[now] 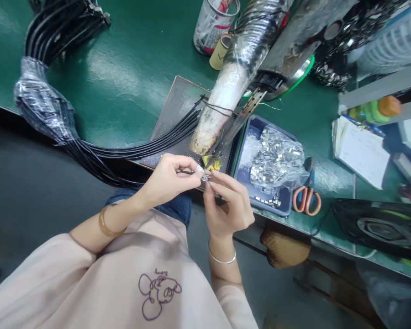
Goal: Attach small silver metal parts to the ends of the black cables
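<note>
My left hand [173, 179] is closed in a pinch on a thin black cable [185, 172], with something white wrapped round a fingertip. Close against its fingers, my right hand [230, 201] pinches a small shiny metal piece [205, 177] at the cable's end; its exact shape is too small to tell. Just beyond the fingers, the tip of a soldering iron [240, 119] points down by a yellow lump [215, 163]. Several black cables [157, 145] run from the left onto a dark board [181, 98], their ends beside a whitish, plastic-wrapped tube [222, 98].
A blue tray [286, 208] holds bagged small metal parts [277, 157]. Orange-handled scissors [307, 200] lie right of it. A plastic-wrapped cable bundle [44, 100] hangs over the green table's [123, 98] left edge. A clear tub [212, 27] stands behind; papers [363, 148] lie at right.
</note>
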The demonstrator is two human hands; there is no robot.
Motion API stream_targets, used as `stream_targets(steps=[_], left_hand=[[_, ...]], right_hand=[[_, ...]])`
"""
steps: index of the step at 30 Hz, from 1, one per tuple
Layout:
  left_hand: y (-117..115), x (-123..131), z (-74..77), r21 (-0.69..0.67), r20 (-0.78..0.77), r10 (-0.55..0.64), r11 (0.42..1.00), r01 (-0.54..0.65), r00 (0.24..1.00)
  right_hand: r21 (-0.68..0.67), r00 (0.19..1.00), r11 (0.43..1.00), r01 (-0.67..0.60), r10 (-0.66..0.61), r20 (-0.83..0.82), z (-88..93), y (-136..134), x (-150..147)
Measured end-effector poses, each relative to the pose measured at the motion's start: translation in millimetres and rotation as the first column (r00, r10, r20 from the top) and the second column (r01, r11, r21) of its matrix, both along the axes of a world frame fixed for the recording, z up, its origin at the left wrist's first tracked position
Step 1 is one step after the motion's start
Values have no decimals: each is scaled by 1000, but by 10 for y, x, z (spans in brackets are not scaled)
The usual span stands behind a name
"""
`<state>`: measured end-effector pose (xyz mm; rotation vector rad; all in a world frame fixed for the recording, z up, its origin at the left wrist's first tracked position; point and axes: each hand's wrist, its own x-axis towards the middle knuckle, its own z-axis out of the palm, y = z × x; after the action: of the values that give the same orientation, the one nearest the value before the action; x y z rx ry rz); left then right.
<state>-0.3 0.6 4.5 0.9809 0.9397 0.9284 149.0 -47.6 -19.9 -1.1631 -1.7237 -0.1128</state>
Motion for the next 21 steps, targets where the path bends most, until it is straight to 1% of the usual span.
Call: stream_targets(steps=[2, 4, 8, 12, 21], left_hand=[[0, 15, 14, 3, -7, 23, 1000, -23, 1000], [6, 30, 36, 16, -5, 50, 999, -50, 999], [26, 58, 82, 33, -28, 96, 995, -95, 995], [35, 73, 92, 35, -46, 127, 991, -126, 991], [26, 71, 82, 37, -22, 135, 990, -134, 991]], right_hand=[[53, 997, 998, 33, -36, 61, -19, -4, -4], [56, 996, 998, 41, -45, 79, -19, 8, -5], [-7, 999, 1000, 17, -17, 33, 30, 60, -1], [-51, 1000, 999, 17, -17, -9, 87, 96, -1], [-99, 999, 995, 19, -22, -37, 145, 88, -14]])
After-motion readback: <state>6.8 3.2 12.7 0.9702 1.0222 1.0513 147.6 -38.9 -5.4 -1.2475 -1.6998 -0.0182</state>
